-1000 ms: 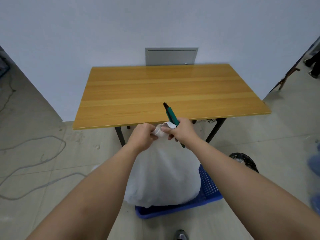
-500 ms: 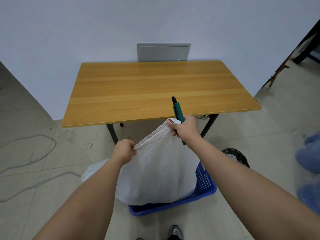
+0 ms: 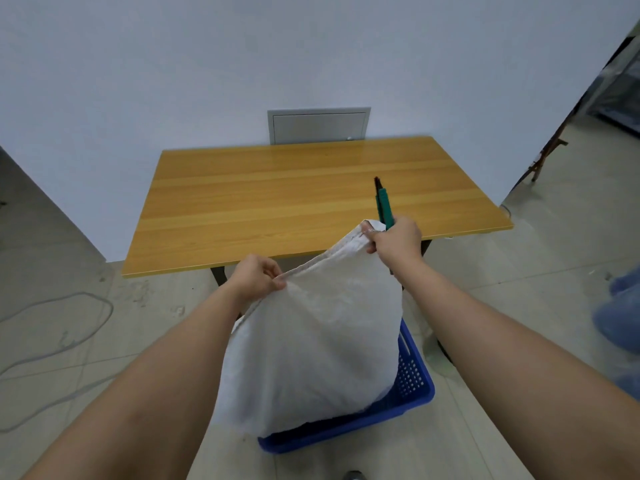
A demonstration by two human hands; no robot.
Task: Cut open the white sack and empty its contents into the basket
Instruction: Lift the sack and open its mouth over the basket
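A white woven sack [image 3: 311, 348] hangs over a blue plastic basket [image 3: 412, 389] on the floor, its lower end inside the basket. My left hand [image 3: 256, 277] pinches the sack's stitched upper edge at the left. My right hand [image 3: 394, 239] grips the sack's upper right corner together with a green-handled cutter [image 3: 382, 204], whose dark tip points up over the table. The edge is stretched taut between both hands. What the sack holds is hidden.
A wooden table [image 3: 277, 199] on black legs stands just beyond the sack against a white wall with a grey panel [image 3: 318, 124]. Grey cables [image 3: 59, 327] lie on the floor at left. Blue bags [image 3: 620, 327] sit at right.
My hands went from bunched together at the sack's top to spread apart, stretching its edge. The sack rose slightly, and the view shifted nearer.
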